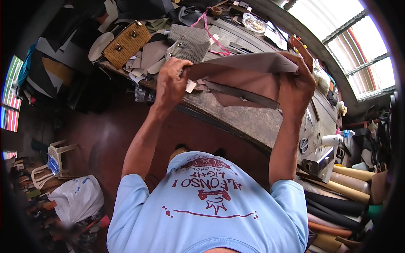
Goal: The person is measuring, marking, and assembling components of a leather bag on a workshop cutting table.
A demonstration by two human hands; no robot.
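Note:
A brown fabric piece [240,69], looking like a bag lining, is stretched between my two hands above the near part of the workbench. My left hand [169,82] pinches its left end, thumb and fingers closed. At the other end my right hand [298,78] grips a corner, with one finger raised and its palm partly behind the cloth. A darker strip [242,95] runs along the lower side of the piece, and a small pale spot shows on it. Just beyond my left hand lies a grey woven bag [190,40].
The worn workbench [249,120] also bears a tan woven bag [126,44], a pink tape measure [205,21], scissors [303,145], a white bottle [332,140] and a metal block [318,162]. Material rolls [346,185] lie at right. A white plastic chair [52,162] and a white sack [80,198] stand left.

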